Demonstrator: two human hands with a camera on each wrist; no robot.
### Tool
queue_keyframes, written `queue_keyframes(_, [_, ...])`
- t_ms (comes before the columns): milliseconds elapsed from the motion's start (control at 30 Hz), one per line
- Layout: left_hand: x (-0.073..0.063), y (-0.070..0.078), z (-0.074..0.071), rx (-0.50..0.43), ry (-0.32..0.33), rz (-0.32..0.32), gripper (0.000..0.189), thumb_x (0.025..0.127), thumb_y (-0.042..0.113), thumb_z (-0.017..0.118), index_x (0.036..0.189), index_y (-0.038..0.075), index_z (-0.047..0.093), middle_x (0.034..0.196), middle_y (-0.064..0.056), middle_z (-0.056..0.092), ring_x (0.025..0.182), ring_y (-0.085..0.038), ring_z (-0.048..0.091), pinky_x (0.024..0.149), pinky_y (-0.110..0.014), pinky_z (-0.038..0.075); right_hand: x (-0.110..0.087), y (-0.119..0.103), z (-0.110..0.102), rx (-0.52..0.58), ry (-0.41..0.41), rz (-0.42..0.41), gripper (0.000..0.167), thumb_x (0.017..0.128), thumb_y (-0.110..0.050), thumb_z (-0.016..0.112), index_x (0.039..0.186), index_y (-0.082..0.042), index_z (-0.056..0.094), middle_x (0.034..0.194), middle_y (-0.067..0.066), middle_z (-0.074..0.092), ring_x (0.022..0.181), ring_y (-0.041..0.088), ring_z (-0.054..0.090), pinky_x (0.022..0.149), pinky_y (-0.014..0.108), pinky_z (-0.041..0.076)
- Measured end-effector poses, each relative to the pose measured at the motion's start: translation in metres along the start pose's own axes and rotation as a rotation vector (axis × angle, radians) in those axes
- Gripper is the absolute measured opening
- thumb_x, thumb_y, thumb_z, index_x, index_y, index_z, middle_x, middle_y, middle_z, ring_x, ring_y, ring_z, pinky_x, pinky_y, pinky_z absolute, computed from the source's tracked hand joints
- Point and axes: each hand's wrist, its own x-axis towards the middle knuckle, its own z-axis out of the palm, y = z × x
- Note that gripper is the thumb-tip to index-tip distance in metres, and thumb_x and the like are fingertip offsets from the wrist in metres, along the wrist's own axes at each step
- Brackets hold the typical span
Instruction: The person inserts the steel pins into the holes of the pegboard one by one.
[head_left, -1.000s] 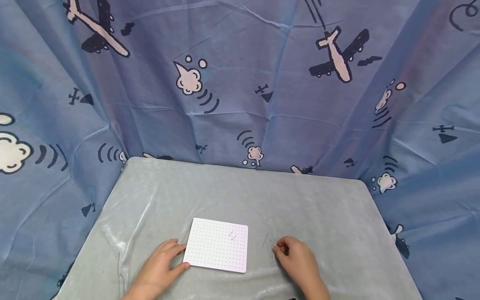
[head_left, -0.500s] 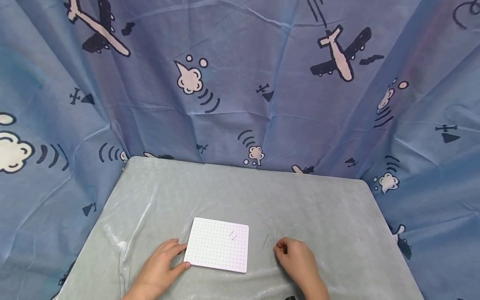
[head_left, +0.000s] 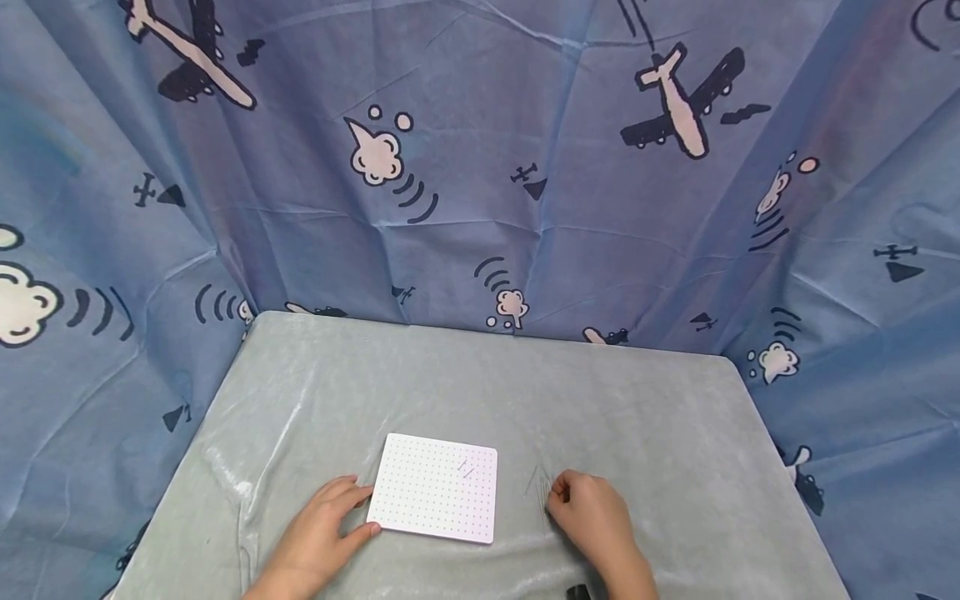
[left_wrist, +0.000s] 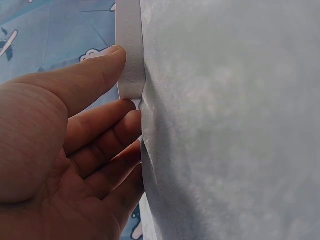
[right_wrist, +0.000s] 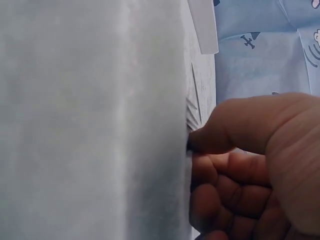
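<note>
A white board (head_left: 433, 489) with a grid of small dots lies on the grey cloth. Two thin needle-like pins (head_left: 467, 469) show near its upper right. My left hand (head_left: 318, 533) touches the board's near-left corner, thumb on the front edge, a finger at the left edge. In the left wrist view, that thumb (left_wrist: 102, 72) rests against the board's side (left_wrist: 131, 60). My right hand (head_left: 596, 517) has curled fingers, with thumb and index tips close together beside several thin pins (head_left: 543, 493) on the cloth. Whether a pin is pinched there is hidden.
Grey cloth (head_left: 480, 383) covers the table, with folds toward the left. A small black object (head_left: 578, 592) shows at the bottom edge beside the right wrist. Blue curtain (head_left: 450, 192) with planes and clouds hangs around the back and sides.
The small black object by the right wrist has come further into view. Both hands and the board stay nearly in place; the head view shifts slightly.
</note>
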Motion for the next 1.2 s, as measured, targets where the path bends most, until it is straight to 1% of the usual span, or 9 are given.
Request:
queue_keyframes(167, [0.0003, 0.0001, -0.0003, -0.003, -0.002, -0.003, 0.045, 0.08, 0.021, 0.098, 0.12, 0.009, 0.08, 0.131, -0.012, 0.073, 0.129, -0.033, 0.067, 0.108, -0.054, 0.056, 0.0013, -0.0022, 0.0015, -0.014, 0.017, 0.003, 0.018, 0.087, -0.009, 0.075, 0.075, -0.019, 0.064, 0.064, -0.009, 0.054, 0.056, 0.012, 0.047, 0.051, 0.031, 0.043])
queue_keyframes(300, [0.0003, 0.0, -0.0003, -0.001, -0.004, -0.008, 0.045, 0.081, 0.021, 0.098, 0.12, 0.009, 0.081, 0.131, -0.012, 0.073, 0.129, -0.034, 0.066, 0.109, -0.054, 0.056, 0.0012, -0.0035, 0.0034, -0.014, 0.04, -0.008, 0.019, 0.09, -0.016, 0.08, 0.077, -0.019, 0.066, 0.065, -0.01, 0.054, 0.058, 0.011, 0.049, 0.053, 0.032, 0.045])
queue_keyframes(433, [-0.0002, 0.0, -0.0001, 0.0, -0.002, -0.008, 0.045, 0.08, 0.021, 0.098, 0.12, 0.009, 0.081, 0.131, -0.012, 0.073, 0.129, -0.034, 0.066, 0.109, -0.054, 0.056, 0.0014, -0.0054, 0.0037, -0.024, 0.037, -0.013, 0.021, 0.091, -0.02, 0.083, 0.078, -0.018, 0.067, 0.066, -0.01, 0.054, 0.059, 0.01, 0.049, 0.053, 0.033, 0.045])
queue_keyframes(633, [-0.0006, -0.001, 0.0009, 0.007, 0.014, 0.014, 0.045, 0.079, 0.021, 0.098, 0.119, 0.01, 0.08, 0.13, -0.012, 0.073, 0.128, -0.033, 0.067, 0.107, -0.053, 0.057, 0.0039, -0.0085, 0.0016, -0.042, 0.001, -0.015, 0.022, 0.093, -0.015, 0.08, 0.077, -0.017, 0.066, 0.063, -0.009, 0.054, 0.055, 0.011, 0.047, 0.051, 0.032, 0.043])
queue_keyframes(767, [-0.0008, -0.0018, 0.0019, 0.002, 0.014, 0.015, 0.045, 0.08, 0.022, 0.098, 0.12, 0.01, 0.08, 0.131, -0.011, 0.073, 0.128, -0.033, 0.067, 0.107, -0.053, 0.057, 0.0055, -0.0096, 0.0012, -0.035, -0.025, 0.0, 0.024, 0.093, -0.012, 0.078, 0.075, -0.018, 0.063, 0.062, -0.008, 0.053, 0.053, 0.012, 0.046, 0.05, 0.031, 0.04])
queue_keyframes(867, [-0.0011, -0.0018, 0.0018, -0.003, 0.011, 0.012, 0.045, 0.08, 0.022, 0.098, 0.12, 0.01, 0.08, 0.131, -0.01, 0.073, 0.128, -0.032, 0.067, 0.107, -0.053, 0.057, 0.0057, -0.009, 0.0014, -0.032, -0.028, 0.0, 0.024, 0.092, -0.011, 0.078, 0.075, -0.018, 0.062, 0.062, -0.008, 0.052, 0.053, 0.012, 0.046, 0.049, 0.03, 0.039])
queue_keyframes(1200, [-0.0012, -0.0011, 0.0007, -0.008, 0.004, 0.005, 0.045, 0.081, 0.023, 0.098, 0.121, 0.011, 0.08, 0.131, -0.01, 0.073, 0.128, -0.032, 0.067, 0.107, -0.054, 0.057, 0.0032, -0.0009, -0.0032, 0.017, -0.006, 0.004, 0.015, 0.093, -0.012, 0.078, 0.081, -0.018, 0.073, 0.069, -0.011, 0.061, 0.058, 0.01, 0.05, 0.054, 0.031, 0.047])
